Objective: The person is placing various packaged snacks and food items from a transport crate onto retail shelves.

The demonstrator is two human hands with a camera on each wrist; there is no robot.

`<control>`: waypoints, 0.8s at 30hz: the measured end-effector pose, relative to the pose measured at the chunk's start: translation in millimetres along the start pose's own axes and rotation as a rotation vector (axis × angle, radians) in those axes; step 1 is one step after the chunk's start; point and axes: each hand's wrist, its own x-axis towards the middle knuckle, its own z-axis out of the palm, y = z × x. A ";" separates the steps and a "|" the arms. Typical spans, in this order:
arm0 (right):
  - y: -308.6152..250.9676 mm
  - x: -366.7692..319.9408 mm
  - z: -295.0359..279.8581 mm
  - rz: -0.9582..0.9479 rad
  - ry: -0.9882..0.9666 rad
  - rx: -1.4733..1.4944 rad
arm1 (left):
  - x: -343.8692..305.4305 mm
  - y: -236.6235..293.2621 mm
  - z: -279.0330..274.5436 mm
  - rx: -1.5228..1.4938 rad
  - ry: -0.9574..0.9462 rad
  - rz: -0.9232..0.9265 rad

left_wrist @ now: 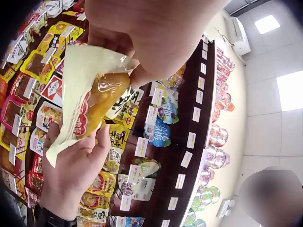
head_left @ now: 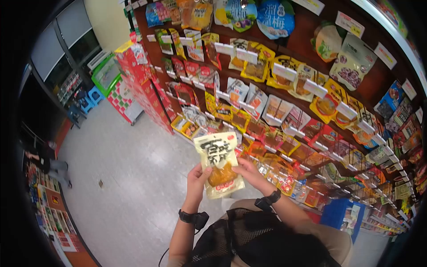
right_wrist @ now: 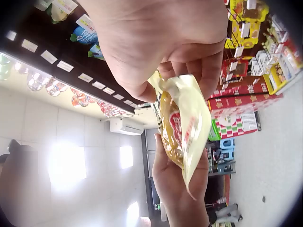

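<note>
This is a shop with a shiny grey floor (head_left: 133, 178). A tall brown wall rack (head_left: 302, 31) runs along the right side, and it is full of hanging snack bags in yellow, red and orange. Little white price tags (head_left: 284, 71) stick out in front of the rows. At the far end of the rack stands a pile of red boxes (head_left: 142, 84), with blue stools (head_left: 91, 95) on the floor near it. A blue bin (head_left: 338, 213) sits low down by the rack. Far off on the left another person (head_left: 49, 162) is bending near a low shelf.

In the middle, a person holds one pale yellow snack bag (head_left: 220, 162) up in the air in front of the rack, with nothing under it. The bag has big black writing at the top, a red label and something orange inside.

The left hand (head_left: 198, 175) holds the bag's left edge. Its thumb lies on the front and its fingers (right_wrist: 163, 165) curl round behind, pinching the bag. The right hand (head_left: 249, 173) holds the right edge in the same way, its fingers (left_wrist: 102, 142) pressed close together on the bag. Both hands touch the bag and stay a little apart from each other. Each wrist has a black strap on it.
</note>
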 end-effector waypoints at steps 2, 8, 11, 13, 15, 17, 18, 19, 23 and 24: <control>-9.5 29.5 -1.3 -0.052 0.073 0.038 | 37.2 13.9 -2.6 -0.016 -0.056 -0.035; -19.8 123.3 -46.8 -0.065 0.228 -0.277 | 141.5 38.4 -4.0 0.028 -0.131 -0.024; -41.6 170.4 -53.6 -0.174 0.379 -0.193 | 205.6 51.5 9.8 0.020 -0.202 -0.027; -44.9 204.6 -67.7 -0.228 0.530 -0.167 | 261.7 52.3 14.4 0.020 -0.278 -0.041; -62.0 232.7 -74.7 -0.318 0.619 -0.202 | 310.9 55.2 21.3 -0.046 -0.350 -0.011; -79.2 254.9 -78.9 -0.403 0.687 -0.227 | 340.7 79.9 30.7 -0.118 -0.424 -0.015; -92.7 259.7 -76.7 -0.380 0.717 -0.284 | 351.3 91.8 30.1 -0.116 -0.470 0.014; -100.8 265.9 -74.0 -0.399 0.741 -0.313 | 362.0 98.1 26.1 -0.110 -0.511 0.047; -121.5 287.2 -52.9 -0.454 0.846 -0.447 | 390.0 114.1 12.5 -0.117 -0.629 0.101; -123.8 290.7 -48.8 -0.433 0.871 -0.462 | 397.5 115.2 9.3 -0.123 -0.652 0.080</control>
